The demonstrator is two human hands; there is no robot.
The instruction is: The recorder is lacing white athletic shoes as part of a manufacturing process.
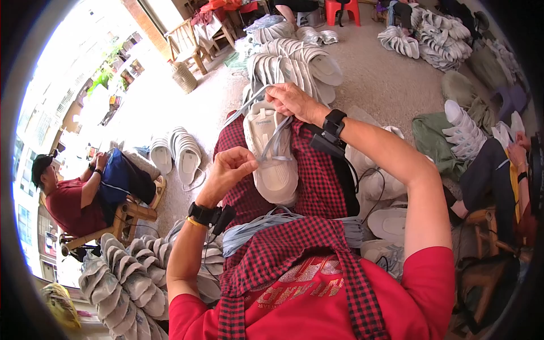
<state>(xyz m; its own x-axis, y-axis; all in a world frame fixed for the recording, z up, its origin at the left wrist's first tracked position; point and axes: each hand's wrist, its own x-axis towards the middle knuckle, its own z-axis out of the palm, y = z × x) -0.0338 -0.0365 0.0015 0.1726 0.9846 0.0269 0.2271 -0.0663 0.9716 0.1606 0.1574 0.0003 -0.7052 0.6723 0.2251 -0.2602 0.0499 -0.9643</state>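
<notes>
Our lap (323,187) seems to steady the shoe (280,144), toe toward six o'clock; our right hand (292,102) pinches the lace (250,102); our left hand (233,166) is narrow, contents unclear.

The closed fingertips of the bare left hand (231,169) obscure whether they grip the flat pale-blue lace (276,137). The red-and-black checked cloth apron (294,235) partly hides a pale-blue lace bundle (238,239). The dark fisheye rim crops a seated co-worker in dark trousers (488,175).
</notes>
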